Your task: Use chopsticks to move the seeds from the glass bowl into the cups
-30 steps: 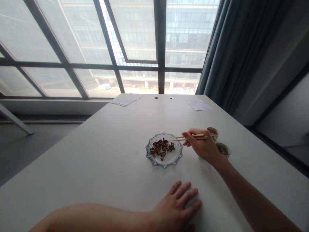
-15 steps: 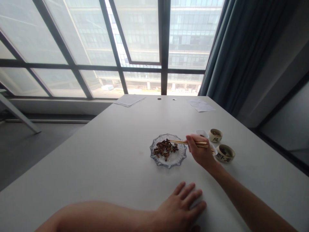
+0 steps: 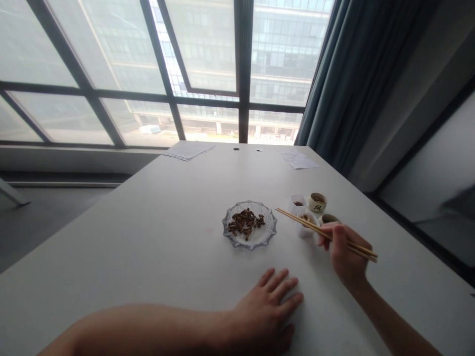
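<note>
Head view: right hand grips chopsticks.

Plate on table (pieces inside), cups right

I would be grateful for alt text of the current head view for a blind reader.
A person's right hand holds chopsticks beside four cups, pointing toward a glass dish of small brown pieces; the left hand rests on the white table.
</note>
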`<state>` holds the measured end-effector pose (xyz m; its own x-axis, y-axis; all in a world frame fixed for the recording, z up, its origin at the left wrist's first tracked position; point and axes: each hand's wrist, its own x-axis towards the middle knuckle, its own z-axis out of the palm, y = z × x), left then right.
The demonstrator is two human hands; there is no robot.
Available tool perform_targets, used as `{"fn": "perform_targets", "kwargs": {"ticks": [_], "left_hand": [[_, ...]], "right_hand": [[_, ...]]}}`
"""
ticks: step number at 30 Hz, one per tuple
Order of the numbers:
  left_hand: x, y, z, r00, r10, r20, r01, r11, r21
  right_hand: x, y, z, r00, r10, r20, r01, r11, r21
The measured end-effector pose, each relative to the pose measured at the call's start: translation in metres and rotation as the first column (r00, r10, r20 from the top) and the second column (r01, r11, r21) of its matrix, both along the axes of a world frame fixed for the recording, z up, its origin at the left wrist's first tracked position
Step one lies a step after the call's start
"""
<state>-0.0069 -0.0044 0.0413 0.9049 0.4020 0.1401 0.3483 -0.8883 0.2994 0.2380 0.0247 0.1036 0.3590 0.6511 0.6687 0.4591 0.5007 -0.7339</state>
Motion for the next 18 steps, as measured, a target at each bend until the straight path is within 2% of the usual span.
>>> {"fn": "perform_targets", "kwargs": {"ticks": [2,5,8,11,13,15,18], "left_hand": [[0.000,0.000,0.000,1.000,0.000,-0.002,0.000,1.000,-0.011],[0.001,0.000,0.001,1.000,0.009,-0.007,-0.009,1.000,-0.018],[0.001,0.000,0.002,1.000,0.010,-0.012,-0.010,1.000,-0.010],[0.001,0.000,-0.001,1.000,0.009,-0.013,-0.009,0.999,0.036],[0.001,0.000,-0.006,1.000,0.010,-0.002,-0.009,0.994,0.113],[0.002,0.001,-0.015,1.000,0.000,0.024,-0.005,0.973,0.230],[0.004,0.003,-0.033,0.995,-0.011,0.099,-0.033,0.901,0.433]], "right_hand": [[0.001,-0.019,-0.010,0.997,0.056,-0.049,-0.057,0.998,-0.035],[0.002,-0.038,-0.028,0.965,0.093,-0.246,-0.125,0.985,-0.120],[0.001,-0.040,-0.039,0.869,0.105,-0.484,-0.211,0.963,-0.169],[-0.005,-0.037,-0.042,0.759,0.108,-0.642,-0.295,0.936,-0.191],[-0.010,-0.039,-0.041,0.714,0.090,-0.694,-0.336,0.914,-0.228],[-0.012,-0.045,-0.042,0.703,0.055,-0.709,-0.350,0.894,-0.278],[-0.009,-0.054,-0.048,0.769,0.039,-0.638,-0.352,0.859,-0.372]]}}
